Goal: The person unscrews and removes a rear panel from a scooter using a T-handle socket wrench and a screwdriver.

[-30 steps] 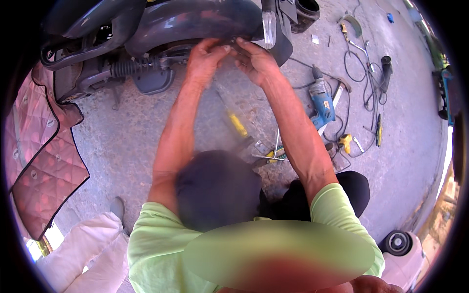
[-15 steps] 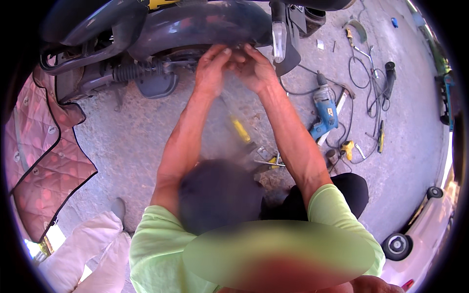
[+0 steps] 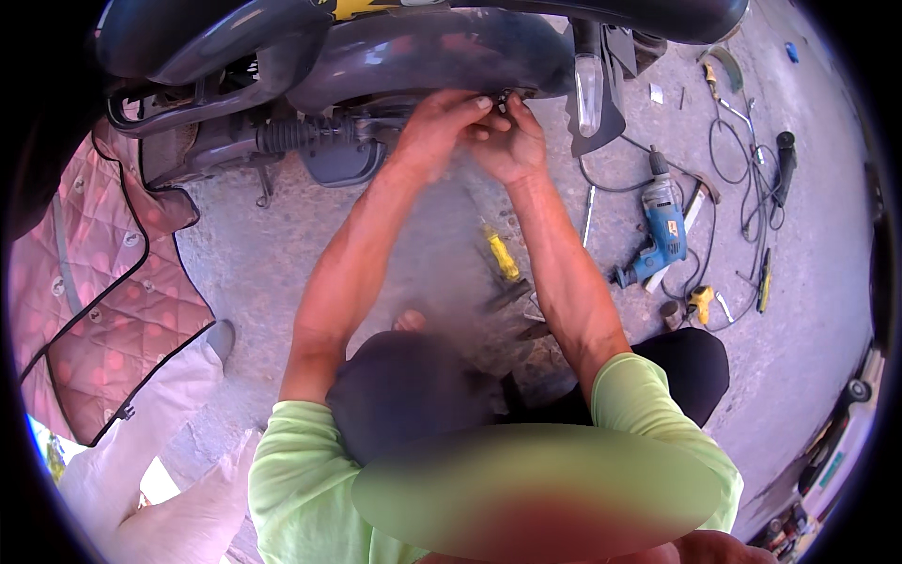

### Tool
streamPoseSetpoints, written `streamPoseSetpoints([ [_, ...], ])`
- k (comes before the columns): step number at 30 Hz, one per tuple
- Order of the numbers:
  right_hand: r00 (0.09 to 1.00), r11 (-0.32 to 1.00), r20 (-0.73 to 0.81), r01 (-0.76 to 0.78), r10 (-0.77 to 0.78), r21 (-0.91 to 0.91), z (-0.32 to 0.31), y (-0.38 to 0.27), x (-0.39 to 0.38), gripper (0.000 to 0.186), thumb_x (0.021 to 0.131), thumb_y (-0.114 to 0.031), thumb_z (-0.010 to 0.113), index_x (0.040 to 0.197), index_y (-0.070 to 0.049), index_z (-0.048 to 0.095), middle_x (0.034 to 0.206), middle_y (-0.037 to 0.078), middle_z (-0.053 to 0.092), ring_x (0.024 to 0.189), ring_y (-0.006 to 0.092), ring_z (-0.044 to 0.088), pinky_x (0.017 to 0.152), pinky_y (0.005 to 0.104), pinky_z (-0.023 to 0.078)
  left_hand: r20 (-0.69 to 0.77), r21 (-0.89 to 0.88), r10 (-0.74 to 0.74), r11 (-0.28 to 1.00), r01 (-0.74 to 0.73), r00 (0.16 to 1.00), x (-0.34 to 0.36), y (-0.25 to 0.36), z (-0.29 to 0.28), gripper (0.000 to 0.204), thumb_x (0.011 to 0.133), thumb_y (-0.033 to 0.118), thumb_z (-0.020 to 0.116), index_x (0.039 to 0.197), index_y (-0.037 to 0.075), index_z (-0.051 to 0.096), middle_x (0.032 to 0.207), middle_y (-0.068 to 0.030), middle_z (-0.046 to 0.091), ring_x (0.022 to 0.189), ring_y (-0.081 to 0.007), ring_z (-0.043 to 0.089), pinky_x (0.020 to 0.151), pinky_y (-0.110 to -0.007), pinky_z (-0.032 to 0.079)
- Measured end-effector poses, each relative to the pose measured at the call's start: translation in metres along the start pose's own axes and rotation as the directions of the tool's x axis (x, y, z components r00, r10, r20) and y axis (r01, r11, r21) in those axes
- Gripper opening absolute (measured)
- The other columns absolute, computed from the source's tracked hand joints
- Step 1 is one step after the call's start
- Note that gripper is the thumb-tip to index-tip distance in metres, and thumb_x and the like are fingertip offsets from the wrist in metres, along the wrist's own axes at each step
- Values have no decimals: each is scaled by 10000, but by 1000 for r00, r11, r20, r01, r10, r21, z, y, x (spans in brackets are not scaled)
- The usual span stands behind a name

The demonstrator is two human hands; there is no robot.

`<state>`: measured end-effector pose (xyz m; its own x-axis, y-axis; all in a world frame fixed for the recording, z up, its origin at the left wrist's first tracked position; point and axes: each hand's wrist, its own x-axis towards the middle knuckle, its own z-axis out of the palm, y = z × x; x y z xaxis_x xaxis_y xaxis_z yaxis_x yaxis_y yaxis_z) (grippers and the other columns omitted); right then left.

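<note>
Both my hands are close together at the lower edge of a dark, glossy fender (image 3: 423,56) on a scooter-like vehicle. My left hand (image 3: 440,132) has its fingers curled in under that edge, thumb pressed toward the fingertips. Beside it, my right hand (image 3: 514,146) is turned palm up, its thumb and fingers pinched around a small dark metallic piece (image 3: 505,101) too small to name. What the left fingers grip is hidden. Left of my hands runs a ribbed rubber bellows (image 3: 301,134), with a dark pedal-like plate (image 3: 343,164) below it.
Right on the concrete lie a blue power drill (image 3: 665,226), a hammer (image 3: 700,197), looped cables (image 3: 728,155) and a black-handled tool (image 3: 784,155). A yellow-handled screwdriver (image 3: 501,254) lies between my forearms. At left are a pink quilted cover (image 3: 113,310) and another person's pale trousers (image 3: 160,404).
The view has shifted, so the vehicle and tools appear farther right. My hands stay at the fender edge; the small piece by my right fingertips shows more clearly.
</note>
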<state>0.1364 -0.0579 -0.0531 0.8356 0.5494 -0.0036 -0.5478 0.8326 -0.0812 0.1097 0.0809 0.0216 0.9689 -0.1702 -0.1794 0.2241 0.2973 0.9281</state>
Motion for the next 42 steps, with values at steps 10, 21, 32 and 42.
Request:
streamPoseSetpoints([
  [10,998,998,-40,47,-49,-43,-2,-1,0,181,911,-291,776,1022,-171,699,737,-77,548,720,66,497,804,278,398,-43,-14,74,997,-75,996,1,-15,2,279,1004,172,604,1184,-32,667,1003,-106,744,939,-185,707,829,-291,518],
  [21,997,998,27,69,-69,-2,-19,2,10,186,932,-230,747,1084,-153,674,724,-70,548,879,101,559,1102,363,360,-102,-288,208,930,-229,973,11,-47,-1,181,1009,96,576,1142,-3,648,1056,-151,720,990,-301,723,941,-400,519],
  [32,993,1000,121,13,-10,-22,-6,-12,3,228,906,-264,762,1079,-130,698,883,-18,671,778,117,549,979,334,414,-69,-311,207,925,-218,976,6,-33,9,125,994,78,613,1051,3,695,959,-153,747,918,-312,743,879,-423,560],
  [42,995,997,91,-26,33,-76,-14,-17,4,94,890,-185,753,960,-141,707,768,-18,602,777,131,515,915,318,419,-226,-63,211,971,-230,951,2,-23,23,105,950,60,691,1016,-21,698,900,-140,751,820,-229,728,769,-339,554],
])
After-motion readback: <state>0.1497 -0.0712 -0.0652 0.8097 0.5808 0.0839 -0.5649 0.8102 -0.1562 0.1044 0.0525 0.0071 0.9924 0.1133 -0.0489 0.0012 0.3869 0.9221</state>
